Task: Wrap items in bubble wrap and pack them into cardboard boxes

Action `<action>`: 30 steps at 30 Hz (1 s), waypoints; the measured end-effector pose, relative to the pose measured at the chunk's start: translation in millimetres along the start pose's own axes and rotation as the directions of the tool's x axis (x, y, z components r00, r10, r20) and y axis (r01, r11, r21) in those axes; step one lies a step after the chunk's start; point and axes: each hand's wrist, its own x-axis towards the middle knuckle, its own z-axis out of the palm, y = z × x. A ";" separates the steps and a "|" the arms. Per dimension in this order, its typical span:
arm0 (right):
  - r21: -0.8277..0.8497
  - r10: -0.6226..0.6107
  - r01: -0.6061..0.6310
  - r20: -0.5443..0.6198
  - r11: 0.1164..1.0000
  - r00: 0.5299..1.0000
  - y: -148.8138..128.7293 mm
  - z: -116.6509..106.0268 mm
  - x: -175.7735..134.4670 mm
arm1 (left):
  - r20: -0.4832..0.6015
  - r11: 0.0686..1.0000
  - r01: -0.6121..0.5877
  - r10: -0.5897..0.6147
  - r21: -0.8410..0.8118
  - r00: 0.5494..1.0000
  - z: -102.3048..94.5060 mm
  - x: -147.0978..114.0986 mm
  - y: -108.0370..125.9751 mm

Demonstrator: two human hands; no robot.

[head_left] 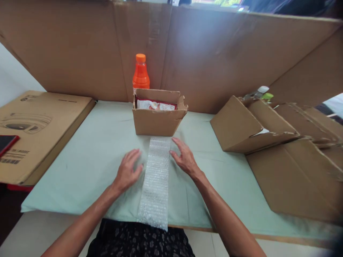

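A long strip of bubble wrap (156,176) lies flat on the pale green cloth, its near end hanging over the table's front edge. Left of the strip is my left hand (128,169), fingers apart and holding nothing. My right hand (184,156) hovers at the strip's upper right edge, thumb and fingers spread; whether its fingertips touch the wrap I cannot tell. Just beyond the strip's far end stands an open cardboard box (158,122) with white and red packets (155,105) inside.
An orange bottle (140,73) stands behind the small box. A flat printed carton (45,132) bearing a dark phone-like object (7,143) lies at left. Open cardboard boxes (292,175) with bottles (259,92) line the right. A tall cardboard wall (214,60) closes the back.
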 end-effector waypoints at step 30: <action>-0.001 0.187 -0.187 -0.013 0.982 0.982 -97.3 40.6 -153.7 | 0.203 0.990 0.142 -0.140 0.008 0.969 -11.3 -98.3 46.8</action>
